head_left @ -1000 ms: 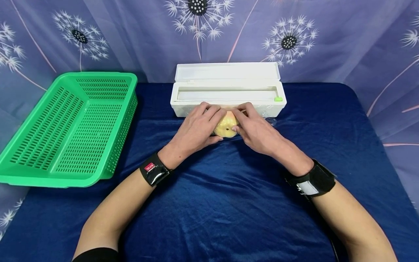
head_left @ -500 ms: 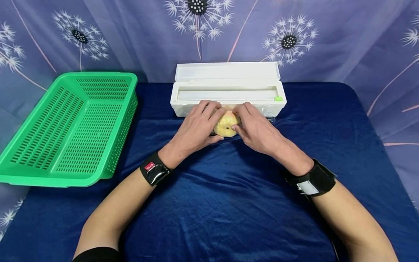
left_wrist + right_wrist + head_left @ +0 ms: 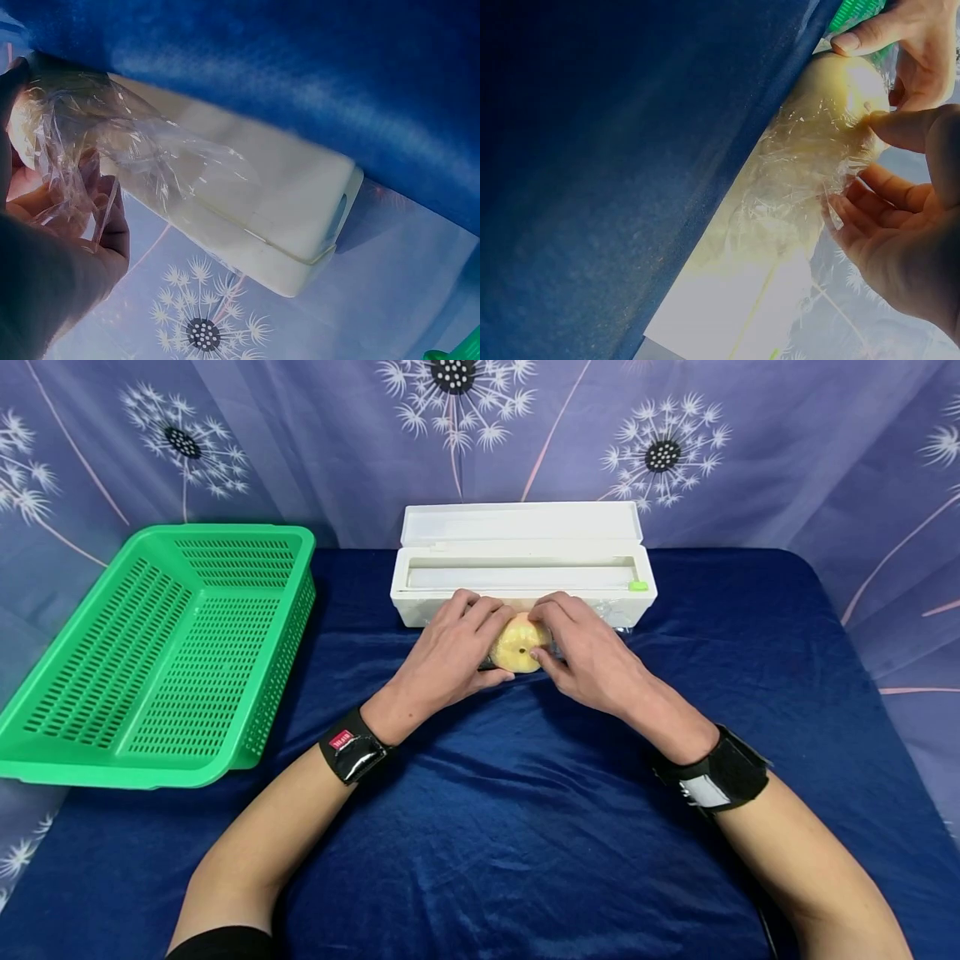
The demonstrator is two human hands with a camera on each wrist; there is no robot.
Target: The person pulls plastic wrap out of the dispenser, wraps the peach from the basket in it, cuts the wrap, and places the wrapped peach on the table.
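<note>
Holding yellow fruit [image 3: 517, 647] between them, left hand [image 3: 452, 652] and right hand [image 3: 591, 656] were clamped on it, equally near. White box [image 3: 521, 525] sat just beyond both; clear film [image 3: 142, 142] obscured fruit's long axis, probably roundish.

Since a second ago, the yellow fruit [image 3: 517, 647] and the dark spot [image 3: 522, 651] on it have shifted very slightly toward 12 o'clock, while the clear film [image 3: 624, 629] at 2 o'clock from the right hand [image 3: 588, 656] shows less against the table [image 3: 487, 818].
</note>
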